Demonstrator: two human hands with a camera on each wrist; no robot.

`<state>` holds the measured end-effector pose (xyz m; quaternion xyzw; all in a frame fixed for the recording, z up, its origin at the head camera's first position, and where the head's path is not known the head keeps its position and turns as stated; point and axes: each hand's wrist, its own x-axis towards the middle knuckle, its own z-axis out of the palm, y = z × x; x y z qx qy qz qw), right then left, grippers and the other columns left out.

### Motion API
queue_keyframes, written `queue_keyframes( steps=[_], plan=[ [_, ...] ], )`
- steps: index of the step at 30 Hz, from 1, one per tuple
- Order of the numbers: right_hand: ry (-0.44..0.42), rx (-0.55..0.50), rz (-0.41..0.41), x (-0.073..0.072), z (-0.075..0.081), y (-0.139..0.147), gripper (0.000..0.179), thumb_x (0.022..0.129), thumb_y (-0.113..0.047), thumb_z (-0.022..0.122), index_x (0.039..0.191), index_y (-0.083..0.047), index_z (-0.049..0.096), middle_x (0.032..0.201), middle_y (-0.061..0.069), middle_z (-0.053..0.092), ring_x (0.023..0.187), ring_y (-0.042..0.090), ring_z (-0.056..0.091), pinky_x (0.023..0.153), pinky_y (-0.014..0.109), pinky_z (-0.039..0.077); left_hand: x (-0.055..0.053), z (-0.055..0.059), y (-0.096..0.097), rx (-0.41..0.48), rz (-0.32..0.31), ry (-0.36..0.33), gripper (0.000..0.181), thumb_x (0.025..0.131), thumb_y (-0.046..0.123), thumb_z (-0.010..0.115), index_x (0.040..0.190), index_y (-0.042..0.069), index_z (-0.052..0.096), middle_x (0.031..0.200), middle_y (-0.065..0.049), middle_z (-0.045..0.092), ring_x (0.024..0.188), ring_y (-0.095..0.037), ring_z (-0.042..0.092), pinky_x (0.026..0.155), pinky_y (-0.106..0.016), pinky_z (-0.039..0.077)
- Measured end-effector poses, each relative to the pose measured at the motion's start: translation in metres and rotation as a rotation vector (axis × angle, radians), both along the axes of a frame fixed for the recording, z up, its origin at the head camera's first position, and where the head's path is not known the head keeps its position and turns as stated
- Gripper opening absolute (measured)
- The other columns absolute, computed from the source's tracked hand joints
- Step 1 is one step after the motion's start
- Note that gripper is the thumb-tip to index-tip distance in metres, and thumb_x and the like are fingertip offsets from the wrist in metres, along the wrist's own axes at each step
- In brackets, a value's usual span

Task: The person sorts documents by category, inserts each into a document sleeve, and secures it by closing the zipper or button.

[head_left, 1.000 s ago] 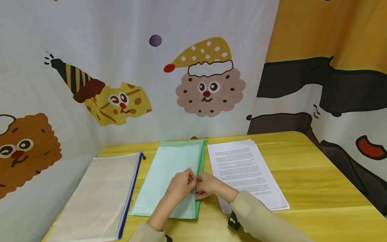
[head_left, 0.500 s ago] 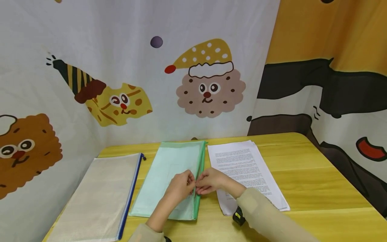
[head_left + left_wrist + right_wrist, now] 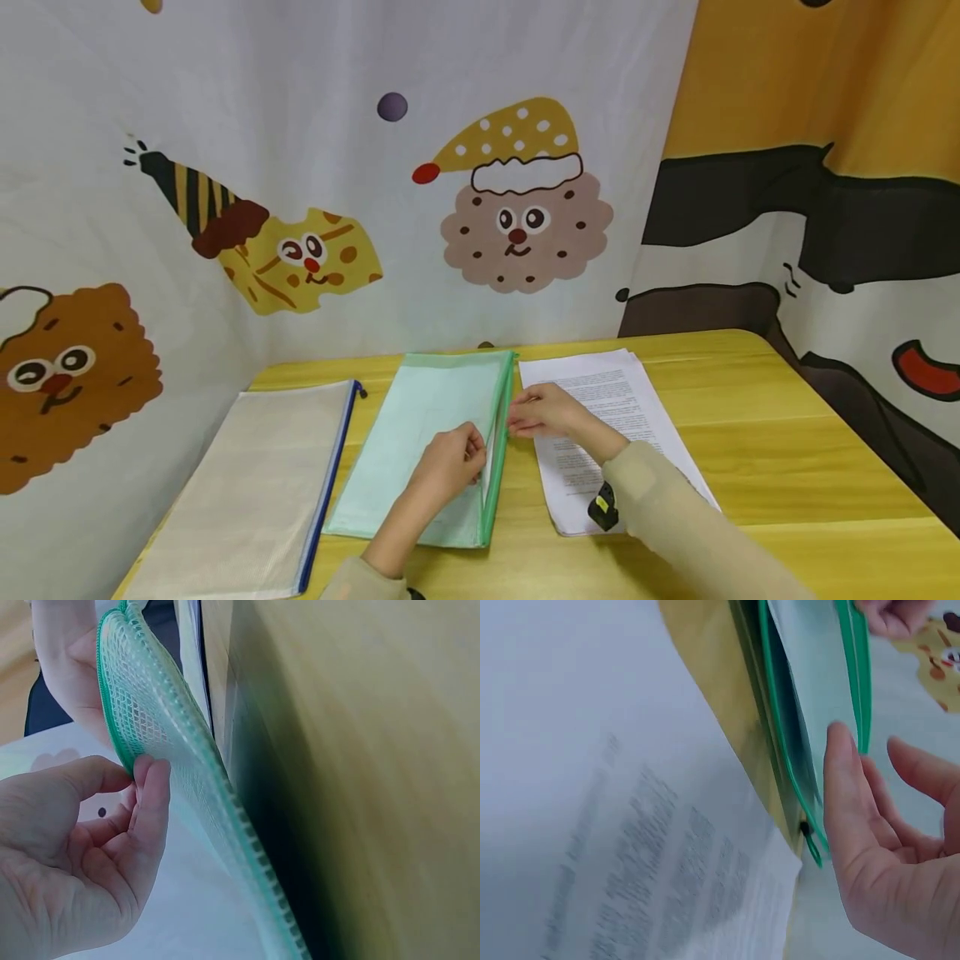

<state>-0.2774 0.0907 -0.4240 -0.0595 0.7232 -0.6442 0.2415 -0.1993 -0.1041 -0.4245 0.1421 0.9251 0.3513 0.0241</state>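
A light green mesh zip folder (image 3: 412, 442) lies in the middle of the table, its zip side parted along the right edge. My left hand (image 3: 447, 460) pinches the upper layer at that edge, thumb against fingertips; the left wrist view shows the mesh folder (image 3: 187, 757) lifted there. Beside the parted edge, my right hand (image 3: 551, 411) hovers with thumb and fingers spread apart and nothing between them. In the right wrist view, a pale layer shows inside the opening, and a black zip puller (image 3: 805, 828) with a green loop hangs at the far end.
A stack of printed sheets (image 3: 592, 492) lies right of the green folder, partly under my right forearm. To the left is a clear mesh folder (image 3: 240, 492) with a blue zip. A patterned curtain (image 3: 315, 125) hangs behind the wooden table (image 3: 787, 467).
My right hand has moved away from my left hand, farther along the zip edge, and its fingers have spread. The gap in the green folder has widened; the left hand keeps its pinch.
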Motion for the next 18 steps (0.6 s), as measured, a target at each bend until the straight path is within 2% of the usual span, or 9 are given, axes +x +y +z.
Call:
queue_keyframes(
  steps=[4, 11, 13, 18],
  plan=[
    [0.047, -0.038, -0.108, -0.017, 0.004, 0.005, 0.033, 0.095, -0.003, 0.051, 0.120, 0.018, 0.045, 0.112, 0.032, 0.060, 0.093, 0.029, 0.066, 0.090, 0.044, 0.050, 0.000, 0.001, -0.002, 0.000, 0.000, -0.001, 0.007, 0.090, 0.010, 0.055, 0.084, 0.012, 0.054, 0.067, 0.005, 0.057, 0.051, -0.005, 0.055, 0.046, -0.022, 0.044],
    [0.132, -0.059, -0.280, -0.046, 0.002, 0.006, 0.036, 0.098, -0.013, 0.049, 0.122, 0.014, 0.048, 0.123, 0.030, 0.055, 0.109, 0.033, 0.060, 0.097, 0.044, 0.045, 0.001, 0.003, -0.004, 0.009, 0.001, -0.011, 0.006, 0.090, 0.010, 0.055, 0.085, 0.011, 0.054, 0.068, 0.005, 0.056, 0.052, -0.006, 0.055, 0.046, -0.022, 0.044],
    [0.163, -0.056, -0.296, -0.054, 0.001, 0.007, 0.037, 0.098, -0.016, 0.048, 0.124, 0.012, 0.048, 0.127, 0.029, 0.053, 0.117, 0.035, 0.055, 0.102, 0.045, 0.041, 0.001, 0.003, -0.004, 0.010, 0.000, -0.007, 0.006, 0.090, 0.010, 0.055, 0.085, 0.012, 0.054, 0.068, 0.005, 0.056, 0.052, -0.005, 0.055, 0.046, -0.022, 0.044],
    [0.211, -0.014, -0.268, -0.070, -0.001, 0.013, 0.043, 0.100, -0.022, 0.045, 0.132, 0.007, 0.045, 0.137, 0.025, 0.046, 0.130, 0.035, 0.041, 0.110, 0.046, 0.031, 0.003, 0.002, -0.006, 0.016, -0.014, -0.011, 0.006, 0.090, 0.010, 0.055, 0.085, 0.012, 0.054, 0.067, 0.005, 0.056, 0.051, -0.006, 0.055, 0.046, -0.022, 0.044]
  ],
)
